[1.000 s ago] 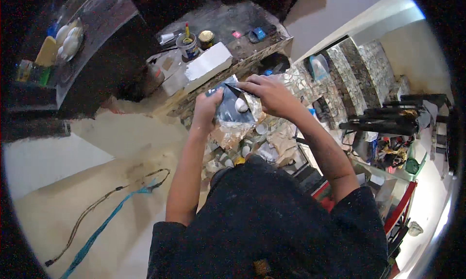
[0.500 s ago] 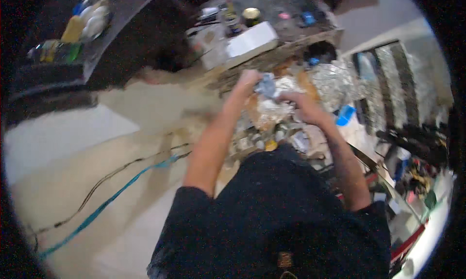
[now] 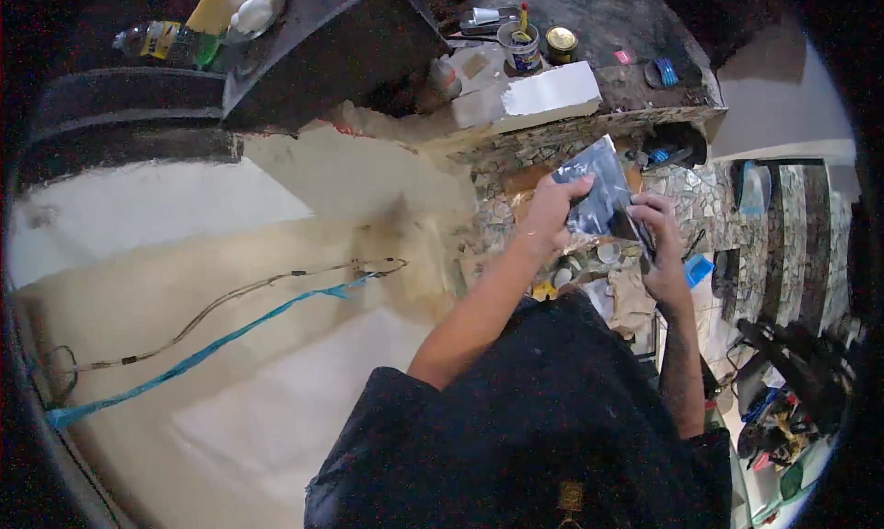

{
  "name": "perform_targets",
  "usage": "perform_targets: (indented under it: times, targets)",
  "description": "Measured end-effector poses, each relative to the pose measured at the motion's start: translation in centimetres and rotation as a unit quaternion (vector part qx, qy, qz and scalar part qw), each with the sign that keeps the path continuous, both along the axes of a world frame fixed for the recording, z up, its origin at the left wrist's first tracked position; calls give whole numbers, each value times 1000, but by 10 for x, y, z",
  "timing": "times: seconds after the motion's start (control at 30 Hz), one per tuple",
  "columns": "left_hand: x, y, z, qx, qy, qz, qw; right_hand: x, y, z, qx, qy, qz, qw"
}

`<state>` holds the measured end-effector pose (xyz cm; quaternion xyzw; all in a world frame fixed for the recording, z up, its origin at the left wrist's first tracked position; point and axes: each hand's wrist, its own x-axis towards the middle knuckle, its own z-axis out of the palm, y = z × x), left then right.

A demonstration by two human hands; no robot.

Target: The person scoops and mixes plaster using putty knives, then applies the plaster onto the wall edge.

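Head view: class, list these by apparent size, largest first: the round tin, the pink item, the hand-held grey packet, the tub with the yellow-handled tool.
1. Grey packet
2. Tub
3. Round tin
4. Pink item
The packet appears nearer the camera, possibly enlarging it.

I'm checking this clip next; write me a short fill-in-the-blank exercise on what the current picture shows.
1. The left hand presses its ____ on the face of the shiny grey plastic, while the right hand is at the opposite edge.
2. In the picture, the small bucket stands to the ____ of the tin.
3. The top of the long block is ____.
4. A thin brown cord runs just above a long ____ strip.

Missing words: thumb; left; white; blue.
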<state>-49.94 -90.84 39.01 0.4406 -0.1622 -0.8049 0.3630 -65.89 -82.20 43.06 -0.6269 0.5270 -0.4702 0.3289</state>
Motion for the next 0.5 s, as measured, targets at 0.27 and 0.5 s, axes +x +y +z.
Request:
perform_targets:
  times: [0.27, 0.5]
  targets:
    - [11, -2, 19, -22, 0, 31, 999, -52, -11, -40, 100, 99, -13, 990]
    - [-2, -11, 30, -116, -171, 64, 976, -25, -33, 33, 46, 236, 136, 961]
